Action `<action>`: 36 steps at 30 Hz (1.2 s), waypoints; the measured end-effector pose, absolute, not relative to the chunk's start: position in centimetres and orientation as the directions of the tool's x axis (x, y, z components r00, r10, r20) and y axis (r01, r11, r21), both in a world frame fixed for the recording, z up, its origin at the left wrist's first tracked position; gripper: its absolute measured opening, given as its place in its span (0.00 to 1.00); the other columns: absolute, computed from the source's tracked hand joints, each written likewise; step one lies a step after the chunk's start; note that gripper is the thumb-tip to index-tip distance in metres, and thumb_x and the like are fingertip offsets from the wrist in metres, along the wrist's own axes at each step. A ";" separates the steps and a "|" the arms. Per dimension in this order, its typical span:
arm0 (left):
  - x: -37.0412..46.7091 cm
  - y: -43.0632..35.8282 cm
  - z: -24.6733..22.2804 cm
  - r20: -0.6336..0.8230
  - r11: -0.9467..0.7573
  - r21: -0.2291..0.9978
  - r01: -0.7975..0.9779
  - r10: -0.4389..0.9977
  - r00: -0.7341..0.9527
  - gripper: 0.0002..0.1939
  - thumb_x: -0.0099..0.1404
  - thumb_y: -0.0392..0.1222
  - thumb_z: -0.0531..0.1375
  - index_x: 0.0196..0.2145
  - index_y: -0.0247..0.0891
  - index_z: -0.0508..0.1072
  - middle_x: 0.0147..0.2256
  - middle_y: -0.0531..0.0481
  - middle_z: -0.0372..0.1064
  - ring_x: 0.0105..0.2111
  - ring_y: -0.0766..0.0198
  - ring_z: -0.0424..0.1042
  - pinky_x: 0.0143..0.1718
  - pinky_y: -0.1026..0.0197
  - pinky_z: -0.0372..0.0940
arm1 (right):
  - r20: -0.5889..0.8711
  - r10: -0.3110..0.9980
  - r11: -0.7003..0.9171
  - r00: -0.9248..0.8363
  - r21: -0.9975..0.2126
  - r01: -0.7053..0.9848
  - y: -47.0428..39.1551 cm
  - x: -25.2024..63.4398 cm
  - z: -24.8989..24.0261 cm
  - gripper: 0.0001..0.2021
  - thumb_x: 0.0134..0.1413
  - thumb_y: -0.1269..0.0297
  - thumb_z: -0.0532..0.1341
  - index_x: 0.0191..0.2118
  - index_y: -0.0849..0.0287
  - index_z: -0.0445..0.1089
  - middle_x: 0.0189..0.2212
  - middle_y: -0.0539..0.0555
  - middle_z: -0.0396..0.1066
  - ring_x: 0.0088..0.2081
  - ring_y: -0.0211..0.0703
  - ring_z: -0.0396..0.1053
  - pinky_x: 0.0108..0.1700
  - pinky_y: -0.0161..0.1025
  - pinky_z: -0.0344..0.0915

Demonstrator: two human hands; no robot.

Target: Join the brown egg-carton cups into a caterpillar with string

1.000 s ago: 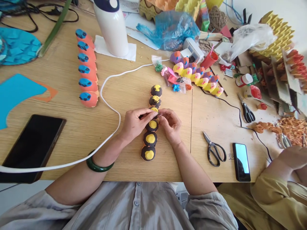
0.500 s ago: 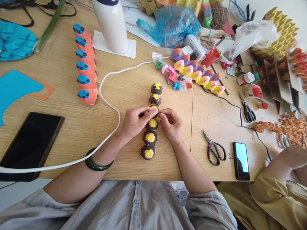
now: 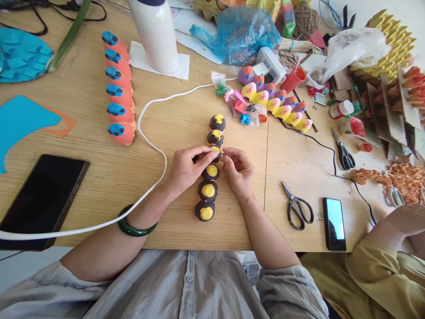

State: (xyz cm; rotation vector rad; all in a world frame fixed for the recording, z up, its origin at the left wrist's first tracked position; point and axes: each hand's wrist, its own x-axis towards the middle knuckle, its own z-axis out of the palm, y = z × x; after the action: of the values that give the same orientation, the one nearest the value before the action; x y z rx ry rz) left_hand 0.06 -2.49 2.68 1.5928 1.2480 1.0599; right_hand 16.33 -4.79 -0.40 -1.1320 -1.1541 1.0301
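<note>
A row of egg-carton cups [image 3: 208, 191] with black tops and yellow discs lies on the table, running away from me. My left hand [image 3: 189, 168] is closed in a pinch over the third cup from the far end, partly covering it. Just right of that cup, my right hand [image 3: 238, 170] pinches too. A thin dark strand [image 3: 222, 153], perhaps clay, shows between the two sets of fingertips. The two farthest cups [image 3: 217, 122] carry small black marks on their yellow discs; the nearer ones show plain yellow.
An orange cup row [image 3: 121, 99], a white cable [image 3: 156, 148] and a dark tablet [image 3: 43, 195] lie left. Right are black-handled scissors [image 3: 295, 208], a phone [image 3: 334, 223] and another person's arm [image 3: 381, 248]. Clay packets [image 3: 244, 108] and yellow cups [image 3: 274, 105] lie beyond.
My right hand has shifted slightly right, away from the left fingertips. The dark strand now shows in the gap between them. My left hand has stayed nearly still.
</note>
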 end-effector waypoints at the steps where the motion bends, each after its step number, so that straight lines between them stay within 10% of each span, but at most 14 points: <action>1: 0.0 -2.5 2.7 0.122 -0.161 0.947 0.278 0.981 0.152 0.15 0.68 0.51 0.64 0.36 0.37 0.84 0.30 0.52 0.80 0.28 0.67 0.71 0.32 0.66 0.64 | 0.146 0.981 0.150 0.128 -0.989 -0.020 -4.8 16.3 -0.5 0.12 0.60 0.51 0.68 0.44 0.52 0.76 0.36 0.50 0.77 0.33 0.38 0.74 0.36 0.38 0.76; 36: 0.1 -2.6 2.5 0.068 -0.113 0.947 0.300 0.985 0.156 0.15 0.65 0.52 0.65 0.38 0.38 0.86 0.32 0.49 0.82 0.29 0.63 0.74 0.32 0.64 0.67 | 0.086 0.984 0.083 0.155 -0.996 0.022 -4.8 16.3 -0.2 0.12 0.60 0.50 0.68 0.39 0.53 0.80 0.35 0.51 0.80 0.35 0.40 0.76 0.39 0.40 0.78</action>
State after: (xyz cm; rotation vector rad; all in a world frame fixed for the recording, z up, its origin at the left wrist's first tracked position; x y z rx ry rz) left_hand 0.13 -2.56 2.50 1.5712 1.2763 1.0021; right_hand 16.27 -4.80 -0.23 -1.2275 -1.1437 1.0253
